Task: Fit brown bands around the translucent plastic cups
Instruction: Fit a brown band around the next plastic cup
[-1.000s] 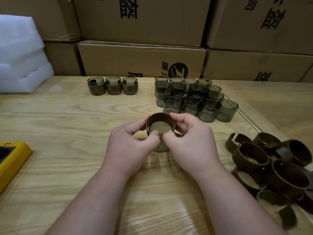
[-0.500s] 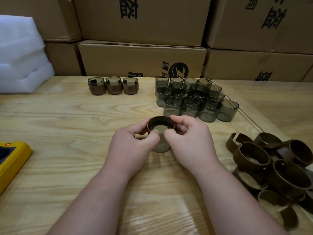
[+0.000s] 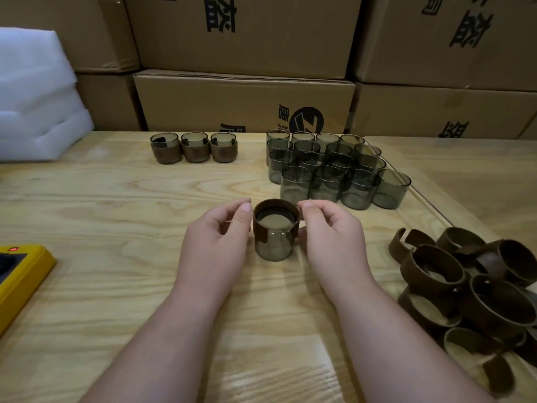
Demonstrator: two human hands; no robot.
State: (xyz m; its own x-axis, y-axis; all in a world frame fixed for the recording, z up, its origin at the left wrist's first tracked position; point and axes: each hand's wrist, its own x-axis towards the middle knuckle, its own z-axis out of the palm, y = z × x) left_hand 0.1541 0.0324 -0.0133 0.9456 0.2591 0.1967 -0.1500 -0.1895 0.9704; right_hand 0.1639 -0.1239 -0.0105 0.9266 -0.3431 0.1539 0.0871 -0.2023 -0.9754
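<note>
Head view, frame centre: matte brown band (image 3: 275, 219) rings smooth cylindrical translucent cup (image 3: 274, 242); left hand (image 3: 216, 245) and right hand (image 3: 334, 242) flank it, fingers loosely curled, contact unclear.

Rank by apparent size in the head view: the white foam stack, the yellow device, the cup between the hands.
1. white foam stack
2. yellow device, partly cut off by the frame, nearer the camera, so unsure
3. cup between the hands
</note>
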